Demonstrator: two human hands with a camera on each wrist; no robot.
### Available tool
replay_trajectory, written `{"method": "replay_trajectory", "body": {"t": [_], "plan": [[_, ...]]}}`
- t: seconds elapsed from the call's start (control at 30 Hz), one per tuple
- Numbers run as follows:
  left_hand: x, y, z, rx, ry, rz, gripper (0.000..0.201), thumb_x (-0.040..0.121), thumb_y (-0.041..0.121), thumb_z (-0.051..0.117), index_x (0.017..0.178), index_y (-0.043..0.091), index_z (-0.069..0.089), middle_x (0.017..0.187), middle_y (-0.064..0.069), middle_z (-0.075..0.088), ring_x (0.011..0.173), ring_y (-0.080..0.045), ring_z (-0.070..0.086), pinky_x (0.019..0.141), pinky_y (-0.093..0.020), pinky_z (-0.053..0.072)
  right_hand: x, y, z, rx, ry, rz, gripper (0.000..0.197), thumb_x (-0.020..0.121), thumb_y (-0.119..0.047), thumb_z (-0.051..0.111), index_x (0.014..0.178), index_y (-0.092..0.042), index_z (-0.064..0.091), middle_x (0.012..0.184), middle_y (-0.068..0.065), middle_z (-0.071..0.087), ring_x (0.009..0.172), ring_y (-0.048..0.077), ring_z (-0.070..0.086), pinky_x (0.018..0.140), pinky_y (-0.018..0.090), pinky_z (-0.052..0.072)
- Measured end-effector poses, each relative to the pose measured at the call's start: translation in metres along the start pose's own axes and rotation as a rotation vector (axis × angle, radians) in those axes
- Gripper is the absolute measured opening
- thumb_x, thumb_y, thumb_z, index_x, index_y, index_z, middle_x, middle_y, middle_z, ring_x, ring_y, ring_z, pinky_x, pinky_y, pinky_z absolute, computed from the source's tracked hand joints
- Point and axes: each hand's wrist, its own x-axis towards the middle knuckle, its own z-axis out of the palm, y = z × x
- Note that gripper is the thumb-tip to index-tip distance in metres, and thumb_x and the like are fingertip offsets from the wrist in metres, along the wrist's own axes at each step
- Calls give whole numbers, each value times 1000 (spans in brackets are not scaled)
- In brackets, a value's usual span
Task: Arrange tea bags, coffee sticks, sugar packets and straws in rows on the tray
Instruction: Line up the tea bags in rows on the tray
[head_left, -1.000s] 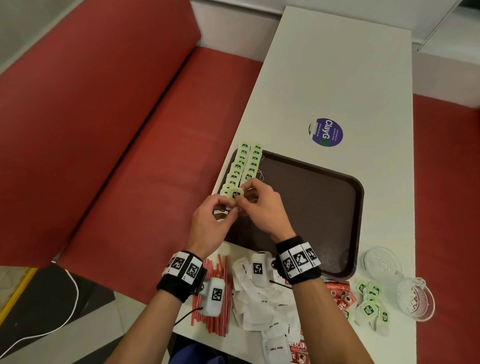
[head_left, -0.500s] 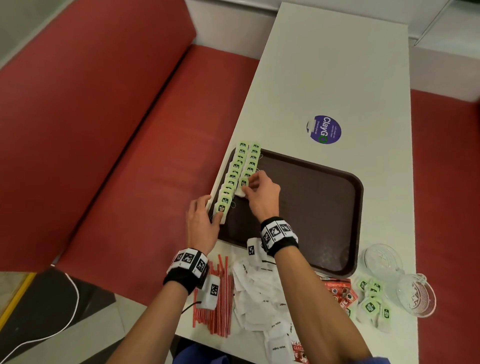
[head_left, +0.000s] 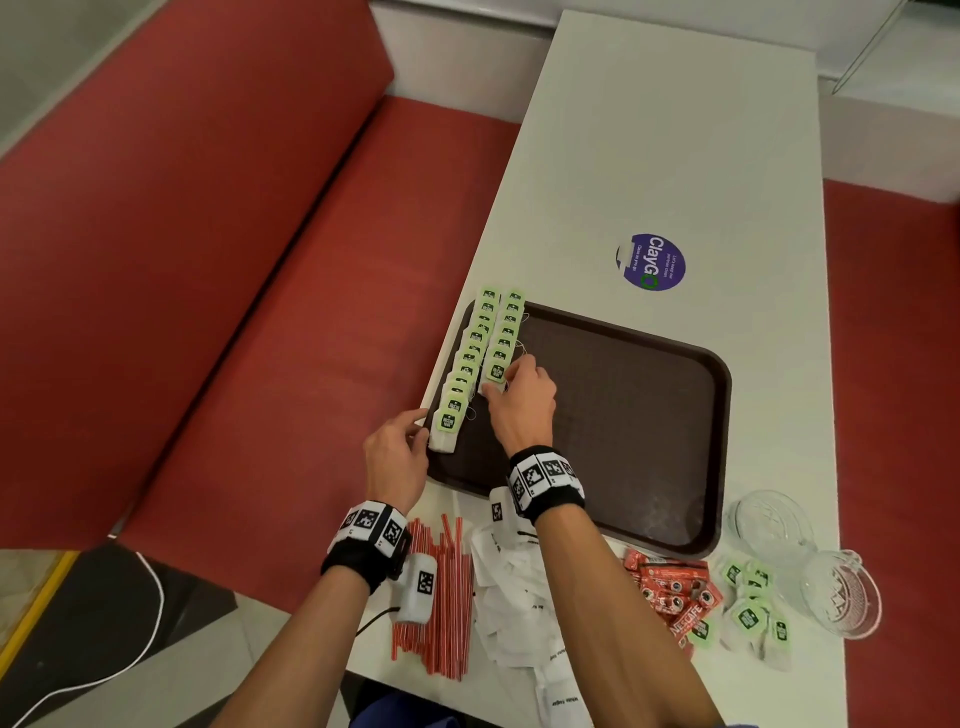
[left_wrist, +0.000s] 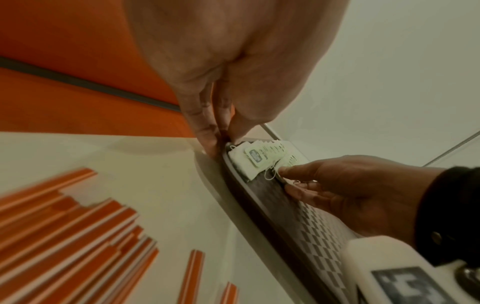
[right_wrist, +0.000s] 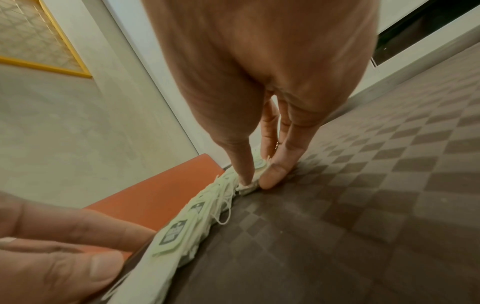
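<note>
A person's two bare hands work at the left edge of a dark brown tray on a long white table. Starting at the far left, a red bench seat runs alongside the table. The left hand rests at the tray's near left corner, fingers fairly straight and close together, touching the rim beside the nearest bag of the left row of tea bags. The left wrist view shows those fingertips pressed at the rim, holding nothing. Just to the right, a shorter second row of tea bags lies parallel to the first. The right hand pinches this row's nearest bag; the right wrist view alone shows thumb and fingers closed on the bag's edge, loose white strings beside it, and the tray's checkered texture. The rest of the tray is bare. On the table near the person, from left to right: red straws, white sugar packets, red coffee sticks, loose tea bags and two clear glass dishes. Beyond the tray sits a round purple sticker.
</note>
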Motion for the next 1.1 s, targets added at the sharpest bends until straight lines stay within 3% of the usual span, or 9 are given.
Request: {"method": "replay_trajectory", "body": {"t": [0.2,0.33,0.4,0.5,0.7,0.8,0.9,0.97,1.1], "plan": [[-1,3,-2,14,-10,-10,32,99,0,69,128,12,76,108,-12,81,99,-25,76,93,-29,56,0,-5,-4,4,-27,12,30,99,-22,80,114,-12,56,123,10,60,115,32,60,104,51,54],[-9,13,-11,33,5,7,30,101,4,67,130,9,74,112,-11,79,100,-24,74,93,-31,56,-13,-5,-29,-9,19,-47,27,102,-31,76,112,-15,57,110,4,62,97,21,54,94,45,54],[-20,22,-18,48,50,46,28,102,7,67,130,8,72,117,-8,76,103,-19,71,92,-26,51,-31,-3,-53,-29,57,-125,22,103,-35,72,110,-19,58,105,0,65,93,18,56,87,42,53],[-56,42,-28,-19,84,141,24,103,8,66,126,12,73,115,-3,76,98,-13,71,85,-20,52,-74,7,-98,-62,80,-229,15,104,-41,67,106,-28,59,99,-8,67,90,17,66,78,40,55],[-170,76,-9,-133,-24,239,14,101,11,71,110,21,77,97,11,78,87,-3,73,77,-23,57,-171,78,-170,-104,9,-340,9,106,-42,65,104,-35,60,95,-15,69,84,3,66,73,32,57],[-231,91,22,-147,-158,240,16,101,12,71,110,23,77,97,14,76,91,4,70,77,-15,58,-214,136,-201,-123,-9,-293,9,106,-40,67,106,-31,65,98,-15,72,84,-1,67,74,26,57],[-274,110,56,-133,-272,287,16,101,14,71,111,25,76,100,16,75,94,5,69,82,-14,56,-245,203,-223,-115,33,-197,7,105,-37,69,105,-31,66,98,-15,73,83,3,68,75,34,60],[-286,124,82,-100,-344,360,18,100,13,71,113,25,76,103,14,75,95,2,69,86,-19,58,-254,242,-233,-124,121,-108,4,104,-32,70,105,-30,65,101,-9,75,83,12,71,76,40,60],[-283,161,140,4,-394,463,16,102,14,69,116,18,75,105,4,76,91,-10,70,87,-35,61,-251,285,-240,-105,315,93,17,104,-36,68,113,-22,63,108,5,73,96,29,71,76,39,54]]}}
